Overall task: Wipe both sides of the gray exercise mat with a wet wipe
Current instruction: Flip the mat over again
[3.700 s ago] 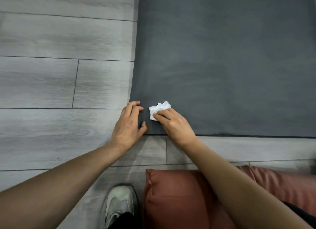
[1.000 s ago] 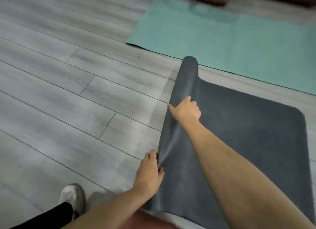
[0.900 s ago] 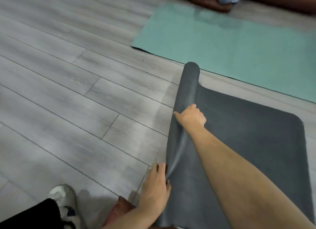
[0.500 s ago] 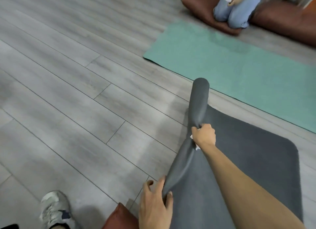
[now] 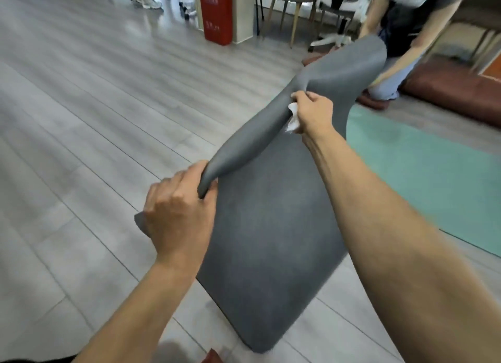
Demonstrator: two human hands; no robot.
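Most of the room is gray plank floor [image 5: 89, 113], and the gray mat [image 5: 271, 227] hangs above it, lifted off the ground along one long edge so that its lower corner only just reaches the boards near the person's feet. It looks like the turn-over between sides: the edge is bunched into a loose roll running up and away, which I'd guess keeps the floppy sheet manageable while it is swung over to show its other face. A teal mat [image 5: 433, 172] lies flat on the floor just beyond, on the right, and behind it another person [image 5: 406, 23] bends over a brown cushion [image 5: 447, 91]; a red box [image 5: 217, 12] and chair legs stand at the far wall. The left hand [image 5: 176, 216] is curled tight round the near end of the rolled edge, taking the weight close to the body. The right hand [image 5: 311, 113] grips the same edge farther up, fingers wrapped over it, with the white wipe [image 5: 292, 118] pinched against the mat under the palm, presumably so it stays ready for the second side without being put down. How far the first side got wiped I cannot judge from here. The upper end of the mat flares out wide and blurred, so it is likely moving.
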